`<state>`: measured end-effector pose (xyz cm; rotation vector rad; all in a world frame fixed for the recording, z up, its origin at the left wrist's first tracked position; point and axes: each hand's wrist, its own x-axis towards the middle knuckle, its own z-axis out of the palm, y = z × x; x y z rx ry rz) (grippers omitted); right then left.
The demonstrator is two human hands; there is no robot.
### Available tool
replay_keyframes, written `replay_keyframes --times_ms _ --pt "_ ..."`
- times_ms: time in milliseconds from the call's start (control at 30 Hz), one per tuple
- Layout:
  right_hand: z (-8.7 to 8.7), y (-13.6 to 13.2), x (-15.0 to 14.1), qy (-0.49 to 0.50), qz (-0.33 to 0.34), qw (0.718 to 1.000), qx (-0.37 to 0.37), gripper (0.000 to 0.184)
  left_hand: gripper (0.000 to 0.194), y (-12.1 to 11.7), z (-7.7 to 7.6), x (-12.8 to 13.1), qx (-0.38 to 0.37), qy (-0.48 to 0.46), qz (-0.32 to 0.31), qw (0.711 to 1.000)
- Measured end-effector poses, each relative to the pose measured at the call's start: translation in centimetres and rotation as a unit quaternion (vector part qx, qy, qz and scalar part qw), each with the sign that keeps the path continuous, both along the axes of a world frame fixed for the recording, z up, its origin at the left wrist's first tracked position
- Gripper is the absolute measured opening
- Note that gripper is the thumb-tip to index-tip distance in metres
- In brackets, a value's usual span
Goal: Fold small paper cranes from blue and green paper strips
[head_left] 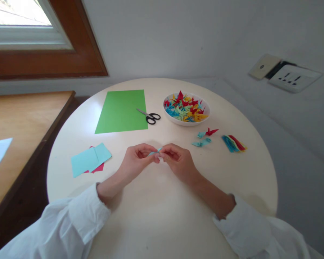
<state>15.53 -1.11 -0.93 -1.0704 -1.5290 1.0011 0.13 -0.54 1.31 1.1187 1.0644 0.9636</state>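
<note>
A small piece of folded light-blue paper point(159, 149) is pinched between my two hands over the middle of the round table. My left hand point(140, 157) grips its left side with thumb and fingertips. On the other side, my right hand point(177, 158) pinches it the same way. Most of the paper is hidden by the fingers, so its shape cannot be made out. To the right lie a red paper crane point(211, 132) and light-blue folded paper pieces point(202, 142). Light-blue paper squares point(83, 160) rest over red paper point(99, 168) on the left.
A white bowl point(187, 124) full of colourful paper cranes stands at the back. Scissors point(150, 117) lie partly on a green sheet point(121, 111). Folded strips of coloured paper point(233, 143) sit at the right. A wooden desk point(29, 118) adjoins the round table point(162, 216) on the left.
</note>
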Motion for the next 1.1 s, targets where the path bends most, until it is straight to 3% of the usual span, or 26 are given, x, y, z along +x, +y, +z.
replay_keyframes --times_ms 500,1100 --pt "0.26 0.06 -0.13 0.099 -0.009 0.993 -0.06 0.005 0.02 -0.17 -0.06 -0.08 0.061 0.05 0.013 0.997" --pt "0.56 -0.15 -0.39 0.08 -0.031 0.994 -0.069 0.006 0.014 -0.07 -0.3 0.01 0.078 0.075 0.018 0.994"
